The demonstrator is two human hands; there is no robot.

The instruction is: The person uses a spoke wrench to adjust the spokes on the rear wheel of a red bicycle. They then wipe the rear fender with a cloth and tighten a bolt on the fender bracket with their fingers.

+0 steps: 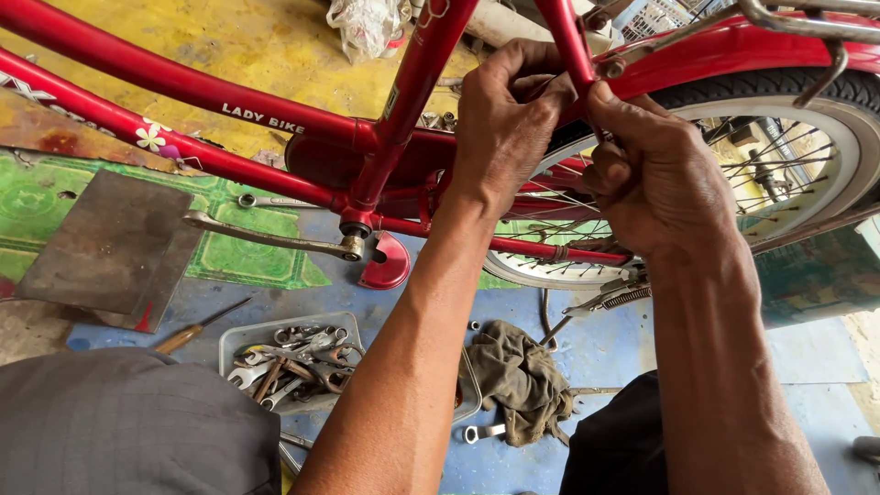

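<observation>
Crouched close, left hand and right hand clamp the glossy red steel bicycle frame's thin stay, steadying it above a grey plastic tray of spanners.

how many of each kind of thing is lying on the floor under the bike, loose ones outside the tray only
tray of tools: 1
rag: 1
screwdriver: 1
loose wrenches: 2, one by the rag, one on the green mat
metal plate: 1
Total: 6
The tools inside the tray are too tangled to count. Both hands, left and right, are up on the red bike frame.
</observation>
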